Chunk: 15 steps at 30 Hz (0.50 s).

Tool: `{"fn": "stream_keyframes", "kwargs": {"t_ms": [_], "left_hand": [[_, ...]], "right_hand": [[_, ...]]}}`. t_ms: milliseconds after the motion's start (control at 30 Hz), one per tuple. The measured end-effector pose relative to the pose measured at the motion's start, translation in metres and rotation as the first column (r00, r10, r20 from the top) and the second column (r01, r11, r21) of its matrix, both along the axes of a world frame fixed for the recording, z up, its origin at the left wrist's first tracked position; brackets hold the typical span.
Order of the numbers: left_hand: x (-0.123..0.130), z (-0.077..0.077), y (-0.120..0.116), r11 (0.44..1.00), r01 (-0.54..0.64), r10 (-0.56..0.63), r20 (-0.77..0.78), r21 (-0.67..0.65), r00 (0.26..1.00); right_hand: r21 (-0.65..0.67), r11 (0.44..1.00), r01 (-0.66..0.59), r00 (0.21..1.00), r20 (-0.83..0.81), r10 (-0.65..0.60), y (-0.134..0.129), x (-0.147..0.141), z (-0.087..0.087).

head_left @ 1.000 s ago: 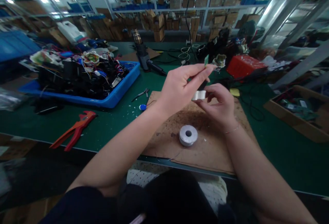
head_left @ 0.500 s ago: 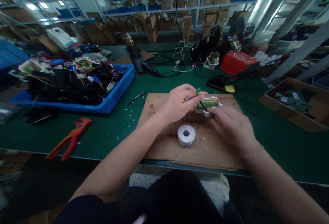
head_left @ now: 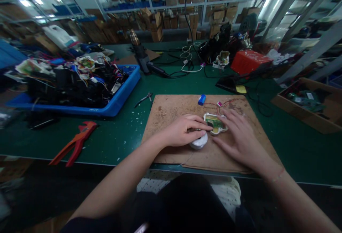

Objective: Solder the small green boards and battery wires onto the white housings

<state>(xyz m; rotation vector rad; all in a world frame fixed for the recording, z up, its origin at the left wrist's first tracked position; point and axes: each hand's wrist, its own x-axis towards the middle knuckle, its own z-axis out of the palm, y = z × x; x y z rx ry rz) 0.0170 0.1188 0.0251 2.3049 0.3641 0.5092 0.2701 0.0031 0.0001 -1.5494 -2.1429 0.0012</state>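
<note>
A white-edged housing with a green circuit board [head_left: 216, 123] lies on the brown board [head_left: 171, 119]. My left hand [head_left: 187, 130] is above the white spool [head_left: 199, 142], its fingertips reaching to the housing's left side; what lies under its fingers is partly hidden. My right hand [head_left: 239, 136] has its fingers spread at the housing's right edge, with nothing seen held in it. Behind them lies a blue cylinder [head_left: 202, 99], with red wires and a small pink-and-white connector [head_left: 219, 104] to its right.
Red-handled cutters [head_left: 76, 142] and small pliers [head_left: 144, 99] lie at the left. A blue tray [head_left: 117, 101] is piled with wired parts. Farther back are a heat gun [head_left: 145, 60] and a red box [head_left: 250, 62]. A cardboard box [head_left: 307, 113] stands at the right.
Both hands have moved nearer and spread apart. The housing now lies closer to the spool, and the blue cylinder and wires rest in view behind. The spool has shifted slightly right.
</note>
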Motion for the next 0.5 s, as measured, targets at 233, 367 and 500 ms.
{"fn": "stream_keyframes", "kwargs": {"t_ms": [233, 367, 500], "left_hand": [[-0.017, 0.009, -0.014, 0.994, 0.013, -0.006, -0.062, 0.113, 0.998], [-0.029, 0.012, -0.029, 0.968, -0.041, 0.063, -0.082, 0.249, 0.995], [-0.033, 0.002, -0.041, 0.91, -0.059, 0.113, -0.109, 0.411, 0.988]], "right_hand": [[-0.011, 0.992, 0.129, 0.985, 0.118, -0.126, 0.007, 0.003, -0.009], [0.067, 0.975, 0.212, 0.963, 0.155, -0.22, -0.012, -0.007, -0.023], [0.173, 0.945, 0.279, 0.945, 0.124, -0.302, -0.018, -0.024, -0.033]]}}
